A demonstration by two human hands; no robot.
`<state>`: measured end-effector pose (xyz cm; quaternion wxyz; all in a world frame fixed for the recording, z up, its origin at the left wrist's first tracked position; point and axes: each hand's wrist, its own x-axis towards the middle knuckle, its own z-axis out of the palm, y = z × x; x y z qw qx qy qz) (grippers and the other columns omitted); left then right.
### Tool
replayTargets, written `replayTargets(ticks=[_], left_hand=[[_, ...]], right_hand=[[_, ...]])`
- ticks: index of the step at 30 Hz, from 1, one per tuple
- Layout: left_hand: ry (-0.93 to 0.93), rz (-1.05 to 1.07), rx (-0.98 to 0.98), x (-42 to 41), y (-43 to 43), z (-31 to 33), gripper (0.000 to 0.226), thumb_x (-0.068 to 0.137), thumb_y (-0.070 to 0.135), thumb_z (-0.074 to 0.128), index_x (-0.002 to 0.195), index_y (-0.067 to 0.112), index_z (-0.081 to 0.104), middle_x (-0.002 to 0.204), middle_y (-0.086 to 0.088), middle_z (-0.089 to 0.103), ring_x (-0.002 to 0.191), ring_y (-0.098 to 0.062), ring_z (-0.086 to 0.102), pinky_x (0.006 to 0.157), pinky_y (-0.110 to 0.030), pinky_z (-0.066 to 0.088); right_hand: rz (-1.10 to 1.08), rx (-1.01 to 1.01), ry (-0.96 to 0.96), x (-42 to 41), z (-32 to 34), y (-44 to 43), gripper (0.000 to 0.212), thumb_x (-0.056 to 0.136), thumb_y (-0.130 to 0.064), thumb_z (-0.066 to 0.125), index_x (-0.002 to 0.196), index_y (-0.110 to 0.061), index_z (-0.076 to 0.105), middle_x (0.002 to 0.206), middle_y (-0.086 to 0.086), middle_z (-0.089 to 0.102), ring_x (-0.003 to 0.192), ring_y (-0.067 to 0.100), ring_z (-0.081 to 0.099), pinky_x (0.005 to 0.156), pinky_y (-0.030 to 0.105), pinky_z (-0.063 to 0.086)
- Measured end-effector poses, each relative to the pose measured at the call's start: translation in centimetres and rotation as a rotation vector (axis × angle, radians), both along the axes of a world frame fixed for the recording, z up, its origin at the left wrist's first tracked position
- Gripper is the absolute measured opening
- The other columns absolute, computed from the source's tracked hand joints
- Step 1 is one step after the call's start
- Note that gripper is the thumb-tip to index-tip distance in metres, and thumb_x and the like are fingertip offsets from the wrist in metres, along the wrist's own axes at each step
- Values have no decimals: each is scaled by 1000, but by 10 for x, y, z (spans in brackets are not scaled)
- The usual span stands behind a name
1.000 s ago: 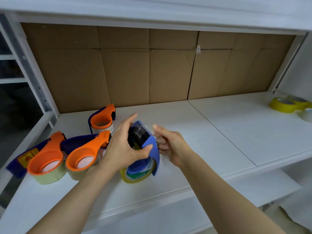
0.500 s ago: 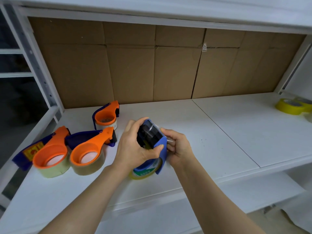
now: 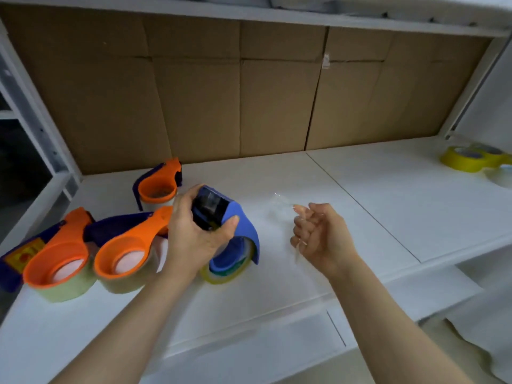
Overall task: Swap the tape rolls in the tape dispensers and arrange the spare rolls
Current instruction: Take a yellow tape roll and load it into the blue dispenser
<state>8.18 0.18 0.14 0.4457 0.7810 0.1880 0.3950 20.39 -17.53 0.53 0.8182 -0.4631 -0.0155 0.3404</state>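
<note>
My left hand (image 3: 198,234) grips the blue tape dispenser (image 3: 245,227) from the left, thumb on its blue shell. The dispenser stands tilted on the white shelf (image 3: 374,195) and carries a yellowish clear tape roll (image 3: 225,274). My right hand (image 3: 318,234) is off to its right, apart from it, fingers curled. It pinches a faint strip of clear tape (image 3: 282,202) that is hard to make out. Spare yellow rolls (image 3: 465,162) lie at the shelf's far right.
Three orange dispensers with rolls sit on the left: one behind (image 3: 158,187), two in front (image 3: 130,245) (image 3: 55,261). A whitish roll (image 3: 504,177) lies by the yellow ones. A cardboard back wall (image 3: 249,92) and an upper shelf close the space.
My right hand has pulled away to the right from the blue dispenser's cutter end, drawing out clear tape. My left hand keeps its hold; the dispenser has tipped slightly.
</note>
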Motion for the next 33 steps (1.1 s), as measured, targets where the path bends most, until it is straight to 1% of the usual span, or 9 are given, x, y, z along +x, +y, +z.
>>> replayTargets(ticks=[2,5,9,12,22,25,28,30,33], left_hand=[[-36,-2,-51,3,-6,-2,69,54,53,68,114,23,52,109,-2,57,102,-18,58,90,-38,50],[-56,-12,-55,14,-20,2,60,54,53,67,106,31,47,107,-1,57,99,-16,58,89,-33,49],[-36,-70,-24,30,-38,5,75,54,56,68,117,21,49,115,-10,55,105,-21,56,93,-39,48],[-37,-91,-42,39,-53,10,80,52,57,67,121,20,47,118,-9,55,108,-20,56,95,-38,48],[-6,-154,-30,47,-84,17,84,52,56,69,124,17,48,119,-6,55,107,-18,57,95,-40,49],[-8,-159,-37,45,-88,18,84,51,56,69,123,19,48,120,-5,54,107,-17,56,95,-40,49],[-9,-158,-53,42,-91,20,83,49,56,69,122,23,47,120,-3,53,107,-15,56,95,-36,49],[4,-159,-44,39,-93,21,86,47,57,69,123,23,47,119,0,52,106,-13,55,94,-30,48],[39,-172,-10,36,-96,20,92,46,55,73,127,23,46,117,5,49,105,-7,51,90,-20,43]], right_hand=[[-31,-46,-31,4,-6,-25,17,83,-14,43,80,-10,60,52,-2,45,38,10,37,45,20,30],[-155,-202,-75,5,-17,-64,2,80,-11,56,80,-10,58,54,-1,40,41,11,33,44,23,27],[-216,-459,-144,-8,-39,-105,18,77,-11,70,66,-12,56,49,-1,39,43,13,33,47,26,27],[-244,-585,-161,-21,-55,-121,17,75,-15,75,70,-6,61,53,2,43,44,14,35,50,28,27],[-234,-802,-154,-29,-76,-122,43,76,-41,73,58,-12,46,52,7,51,41,16,39,42,21,31],[-114,-863,-120,-32,-78,-131,60,70,-62,67,88,-6,59,85,9,65,74,21,58,69,29,46],[-203,-945,-183,-38,-80,-133,81,69,-73,57,111,-4,58,116,18,58,107,30,56,99,39,43],[-496,-875,-342,-43,-71,-128,64,71,-70,55,104,-16,61,114,8,60,105,23,57,94,38,47],[-625,-592,-556,-46,-31,-112,5,88,-26,58,88,-24,62,93,-8,64,87,12,57,75,21,46]])
